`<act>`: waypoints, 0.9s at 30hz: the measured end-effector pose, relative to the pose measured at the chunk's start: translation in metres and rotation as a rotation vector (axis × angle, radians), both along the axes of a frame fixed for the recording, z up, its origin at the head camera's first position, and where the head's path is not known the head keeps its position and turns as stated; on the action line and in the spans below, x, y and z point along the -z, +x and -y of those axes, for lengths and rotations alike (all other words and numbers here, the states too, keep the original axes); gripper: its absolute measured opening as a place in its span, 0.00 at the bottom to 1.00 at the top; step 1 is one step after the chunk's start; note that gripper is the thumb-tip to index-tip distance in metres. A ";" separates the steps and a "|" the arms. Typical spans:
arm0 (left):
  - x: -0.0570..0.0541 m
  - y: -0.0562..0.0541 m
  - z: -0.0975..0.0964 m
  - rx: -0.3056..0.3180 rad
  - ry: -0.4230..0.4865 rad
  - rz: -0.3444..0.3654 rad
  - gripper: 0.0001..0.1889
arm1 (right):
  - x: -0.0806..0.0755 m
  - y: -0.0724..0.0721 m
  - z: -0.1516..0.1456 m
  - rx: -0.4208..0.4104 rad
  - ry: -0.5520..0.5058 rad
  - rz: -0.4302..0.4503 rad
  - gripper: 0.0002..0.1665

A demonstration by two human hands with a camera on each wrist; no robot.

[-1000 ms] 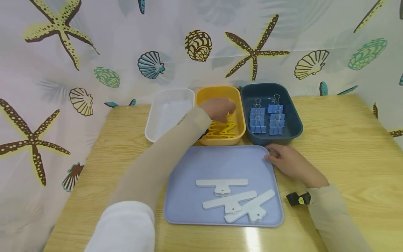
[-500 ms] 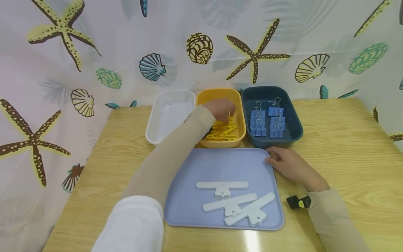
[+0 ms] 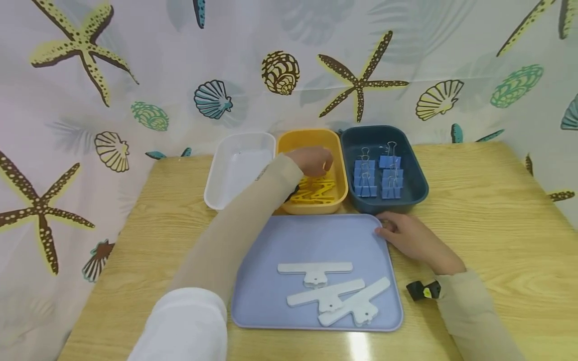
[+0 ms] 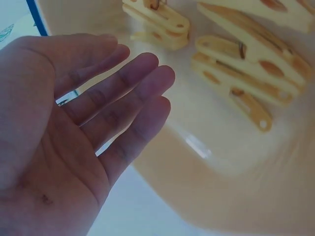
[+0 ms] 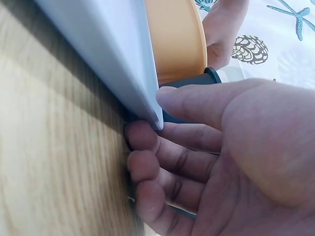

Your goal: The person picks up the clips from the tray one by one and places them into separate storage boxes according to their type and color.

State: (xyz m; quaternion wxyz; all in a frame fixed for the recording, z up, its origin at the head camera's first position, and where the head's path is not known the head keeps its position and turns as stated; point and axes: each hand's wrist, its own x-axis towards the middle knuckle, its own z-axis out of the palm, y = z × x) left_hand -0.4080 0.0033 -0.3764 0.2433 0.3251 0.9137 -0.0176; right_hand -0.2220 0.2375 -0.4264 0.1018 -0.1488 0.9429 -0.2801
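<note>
My left hand point(image 3: 311, 160) is over the yellow bin point(image 3: 344, 188), with its fingers loosely extended and nothing in them in the left wrist view. Several yellow clothespins point(image 3: 318, 190) lie in a pile on the bin's floor, a little beyond the fingertips point(image 4: 160, 108). At the far right corner of the pale blue tray point(image 3: 266, 250), my right hand point(image 3: 406, 235) grips the rim between thumb point(image 5: 189, 101) and curled fingers. White wide bag clips point(image 3: 316, 268) lie on the near part of the tray, two of them overlapping.
A white bin point(image 3: 217, 175) stands left of the yellow one. To its right is a dark blue bin point(image 3: 417, 185) holding several blue binder clips point(image 3: 366, 180). A patterned cloth point(image 3: 180, 60) hangs behind the wooden table point(image 3: 478, 200).
A yellow clothespin seen by my left fingertips half a second ago no longer shows there, and the clothespin pile looks slightly shifted. My right hand keeps its grip on the tray corner.
</note>
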 end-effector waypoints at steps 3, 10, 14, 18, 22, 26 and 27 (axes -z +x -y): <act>-0.006 0.002 0.007 0.019 0.012 -0.020 0.14 | 0.001 -0.001 0.000 -0.005 -0.003 0.000 0.18; -0.023 0.018 0.017 0.082 0.044 -0.068 0.14 | 0.002 -0.001 -0.001 -0.009 -0.010 0.001 0.18; -0.032 0.039 0.021 0.100 0.069 -0.108 0.14 | 0.002 0.000 -0.002 -0.011 -0.008 0.001 0.18; -0.037 0.060 0.027 0.109 0.132 -0.132 0.13 | 0.001 0.000 -0.002 -0.016 -0.013 -0.006 0.18; -0.041 0.079 0.035 0.108 0.213 -0.157 0.14 | 0.002 0.000 -0.002 -0.011 -0.008 0.000 0.18; -0.040 0.099 0.045 0.096 0.286 -0.161 0.15 | 0.002 0.000 -0.002 -0.012 -0.015 0.002 0.17; -0.039 0.104 0.048 0.087 0.298 -0.157 0.15 | 0.002 0.000 -0.002 -0.012 -0.017 0.001 0.17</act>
